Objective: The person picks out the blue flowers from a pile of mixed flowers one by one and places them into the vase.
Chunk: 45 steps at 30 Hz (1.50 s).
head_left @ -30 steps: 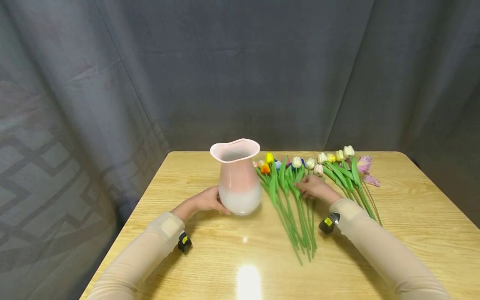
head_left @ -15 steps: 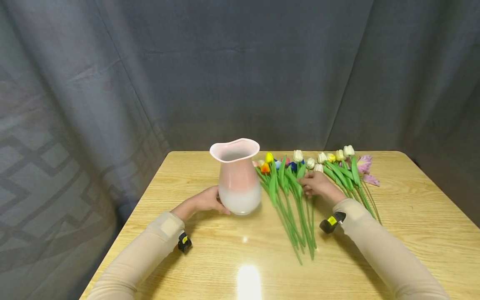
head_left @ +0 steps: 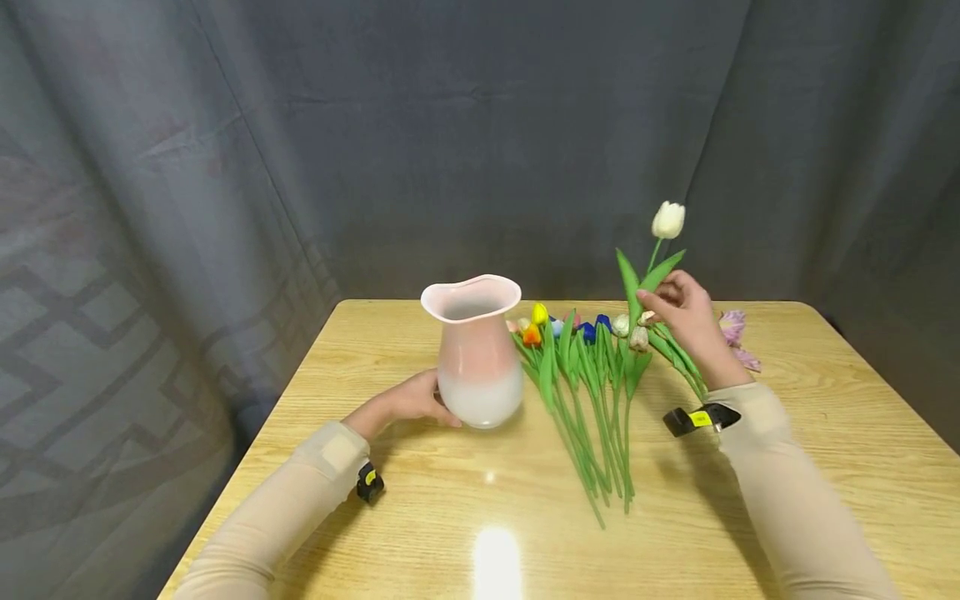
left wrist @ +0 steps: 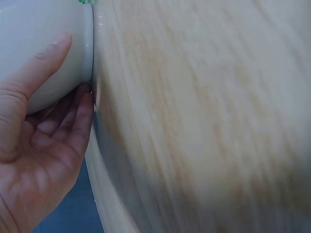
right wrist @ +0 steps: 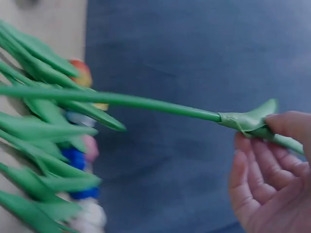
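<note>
A pink-and-white vase (head_left: 480, 367) with a wavy rim stands upright on the table. My left hand (head_left: 412, 400) holds its lower left side; in the left wrist view the thumb of that hand (left wrist: 41, 131) lies on the white base (left wrist: 53, 87) and the fingers curl beneath. Raised over the flowers, my right hand (head_left: 686, 321) pinches a white tulip (head_left: 668, 220) by its leafy stem. The right wrist view has the thumb and fingers of this hand (right wrist: 272, 170) around the green stem (right wrist: 155, 105) where the leaves join.
Right of the vase, several tulips (head_left: 573, 417) lie with stems towards me, their heads yellow, orange, blue and white. Further right are more stems, partly behind my right hand, and a pink-purple flower (head_left: 732, 327). A grey curtain (head_left: 480, 150) hangs behind the wooden table (head_left: 420, 517).
My right hand has risen up and to the right, lifting the white tulip off the other flowers. The left hand and the vase have stayed in place.
</note>
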Each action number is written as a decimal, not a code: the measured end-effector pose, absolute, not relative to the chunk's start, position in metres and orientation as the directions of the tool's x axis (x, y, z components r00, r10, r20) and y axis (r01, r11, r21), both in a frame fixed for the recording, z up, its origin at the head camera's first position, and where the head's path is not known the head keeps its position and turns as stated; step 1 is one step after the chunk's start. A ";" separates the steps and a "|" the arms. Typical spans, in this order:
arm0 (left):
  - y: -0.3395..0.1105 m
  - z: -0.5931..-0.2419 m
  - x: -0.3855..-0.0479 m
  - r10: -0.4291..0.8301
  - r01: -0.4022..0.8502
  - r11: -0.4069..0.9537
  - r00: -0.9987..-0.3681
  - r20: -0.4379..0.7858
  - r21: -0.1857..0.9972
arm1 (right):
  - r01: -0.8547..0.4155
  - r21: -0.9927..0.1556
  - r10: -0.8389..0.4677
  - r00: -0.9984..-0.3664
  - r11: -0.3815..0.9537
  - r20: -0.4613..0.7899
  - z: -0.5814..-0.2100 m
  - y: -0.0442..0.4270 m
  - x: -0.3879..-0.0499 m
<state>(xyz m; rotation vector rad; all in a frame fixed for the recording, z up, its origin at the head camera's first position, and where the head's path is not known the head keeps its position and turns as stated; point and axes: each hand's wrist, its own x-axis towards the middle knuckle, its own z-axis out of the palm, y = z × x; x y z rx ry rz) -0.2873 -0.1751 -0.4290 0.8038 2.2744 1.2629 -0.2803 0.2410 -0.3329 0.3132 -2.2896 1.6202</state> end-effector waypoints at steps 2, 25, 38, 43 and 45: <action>-0.175 -0.429 -0.288 0.673 0.291 0.406 -0.737 -0.068 0.867 | -0.409 -0.854 0.086 -0.885 0.322 0.457 -0.324 0.246 -0.278; -0.174 -0.429 -0.288 0.674 0.273 0.397 -0.734 -0.077 0.876 | -0.069 -0.657 0.397 -0.748 0.751 0.532 -0.318 0.304 -0.267; -0.174 -0.427 -0.288 0.674 0.276 0.396 -0.735 -0.074 0.876 | 0.052 -0.560 0.241 -0.933 0.827 0.269 -0.352 0.321 -0.277; -0.174 -0.428 -0.288 0.675 0.282 0.400 -0.734 -0.072 0.872 | 0.069 -0.513 0.206 -0.955 0.855 0.214 -0.369 0.327 -0.280; -0.175 -0.429 -0.287 0.677 0.289 0.399 -0.733 -0.067 0.870 | 0.086 -0.503 0.205 -0.961 0.860 0.186 -0.375 0.329 -0.281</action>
